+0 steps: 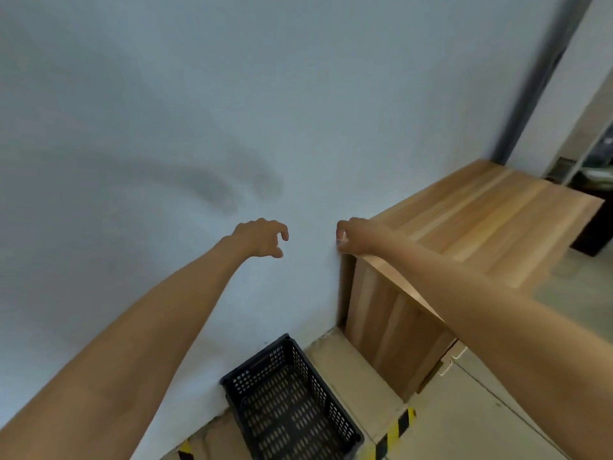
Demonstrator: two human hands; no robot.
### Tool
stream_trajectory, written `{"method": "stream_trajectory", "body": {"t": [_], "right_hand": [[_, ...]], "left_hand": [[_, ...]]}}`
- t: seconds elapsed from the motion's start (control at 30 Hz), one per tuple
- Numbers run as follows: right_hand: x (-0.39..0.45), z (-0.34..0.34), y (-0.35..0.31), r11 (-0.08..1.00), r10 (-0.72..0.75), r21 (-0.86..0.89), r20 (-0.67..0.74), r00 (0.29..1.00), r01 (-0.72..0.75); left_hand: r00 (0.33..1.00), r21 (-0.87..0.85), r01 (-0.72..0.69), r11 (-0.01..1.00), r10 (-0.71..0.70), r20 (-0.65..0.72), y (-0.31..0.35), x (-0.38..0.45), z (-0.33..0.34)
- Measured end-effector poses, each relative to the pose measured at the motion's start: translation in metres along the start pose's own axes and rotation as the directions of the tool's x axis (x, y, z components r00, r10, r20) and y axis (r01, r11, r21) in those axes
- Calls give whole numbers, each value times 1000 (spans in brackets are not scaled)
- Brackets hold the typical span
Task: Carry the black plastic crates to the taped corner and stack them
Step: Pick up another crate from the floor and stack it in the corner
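Black plastic crate (pixel 292 403) sits on the floor against the wall, between yellow-black tape strips (pixel 396 433). Left hand (pixel 262 239) and right hand (pixel 353 235) hover above, fingers loosely curled, holding nothing.

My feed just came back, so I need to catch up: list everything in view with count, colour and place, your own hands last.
black plastic crate: one, black, on the floor against the wall, between the tape strips
hazard tape: two strips seen, yellow and black, on the floor either side of the crate
wooden cabinet: one, light wood, against the wall, right of the crate
wall: one, pale grey-white, ahead
left hand: one, raised near the wall, fingers loosely curled, holding nothing
right hand: one, raised at the cabinet's near corner, holding nothing
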State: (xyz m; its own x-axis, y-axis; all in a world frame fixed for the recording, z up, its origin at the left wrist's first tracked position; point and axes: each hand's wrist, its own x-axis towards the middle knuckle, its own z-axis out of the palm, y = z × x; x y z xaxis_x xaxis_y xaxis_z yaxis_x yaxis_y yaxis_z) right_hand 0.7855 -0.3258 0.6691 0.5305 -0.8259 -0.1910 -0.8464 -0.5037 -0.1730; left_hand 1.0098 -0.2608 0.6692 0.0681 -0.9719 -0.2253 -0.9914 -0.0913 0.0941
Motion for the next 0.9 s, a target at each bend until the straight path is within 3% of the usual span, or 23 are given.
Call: {"method": "stream_trajectory", "body": {"t": [0.2, 0.37, 0.53, 0.73, 0.9], "right_hand": [[-98, 3, 93, 969, 246, -6, 70, 967, -246], [-183, 2, 180, 885, 465, 34, 11, 885, -465], [-285, 10, 263, 795, 598, 85, 52, 800, -600], [-442, 35, 370, 609, 777, 147, 86, 623, -780], [-573, 71, 439, 447, 872, 173, 134, 471, -878]], "left_hand": [[973, 53, -232, 971, 230, 30, 124, 14, 1], [915, 94, -402, 911, 393, 94, 243, 16, 17], [832, 150, -552, 820, 527, 175, 371, -1, 36], [676, 188, -736, 650, 702, 223, 551, -48, 73], [561, 243, -827, 507, 764, 317, 687, -97, 119]]}}
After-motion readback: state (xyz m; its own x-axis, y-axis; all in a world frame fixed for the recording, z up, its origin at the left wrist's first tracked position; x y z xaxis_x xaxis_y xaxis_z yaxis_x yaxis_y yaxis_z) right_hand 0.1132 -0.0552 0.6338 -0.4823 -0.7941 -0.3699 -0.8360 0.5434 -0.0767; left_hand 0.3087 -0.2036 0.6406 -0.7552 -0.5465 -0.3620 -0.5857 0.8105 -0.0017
